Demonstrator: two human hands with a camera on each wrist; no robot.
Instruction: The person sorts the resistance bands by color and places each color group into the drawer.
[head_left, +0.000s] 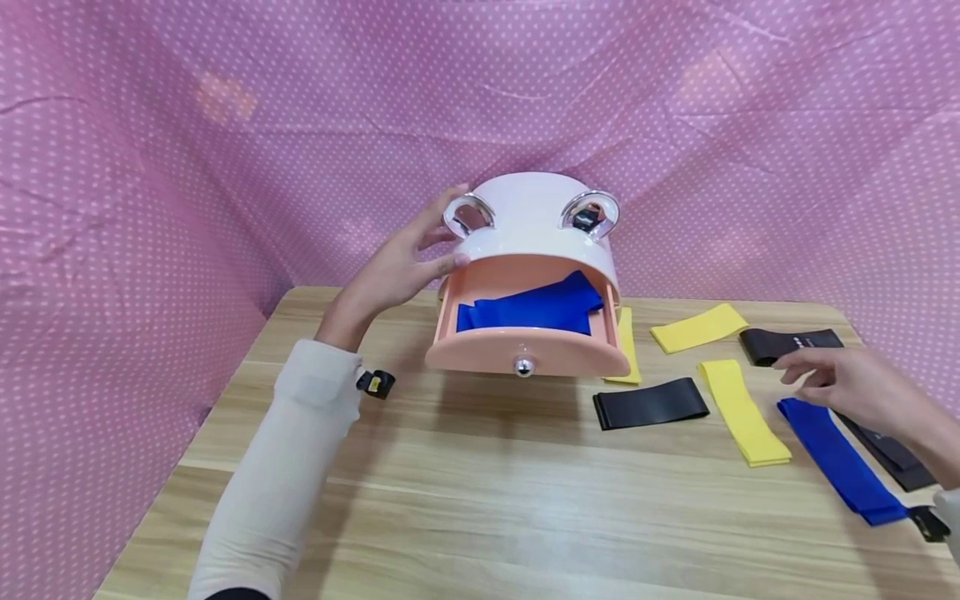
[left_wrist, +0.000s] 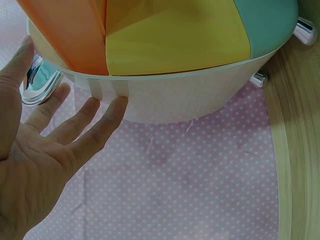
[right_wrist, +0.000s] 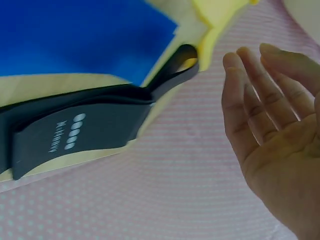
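My left hand (head_left: 397,267) rests against the left side of a white storage box (head_left: 528,204) with silver ears, thumb near the front rim. In the left wrist view its fingertips touch the white wall (left_wrist: 165,97). The box's peach drawer (head_left: 465,357) stands pulled out, with blue resistance bands (head_left: 536,310) lying inside. At the right, my right hand (head_left: 862,387) hovers with loosely bent fingers and nothing between them. Nearest to it are a flat blue resistance band (head_left: 840,462), a black band (head_left: 892,454) partly hidden by the hand, and another black band (head_left: 787,344).
Yellow bands (head_left: 742,417) and a black band (head_left: 652,404) lie on the wooden table (head_left: 525,517) between box and right hand. Another yellow band (head_left: 697,327) is farther back; one (head_left: 630,350) is partly hidden by the drawer. Pink dotted cloth (head_left: 360,108) hangs behind.
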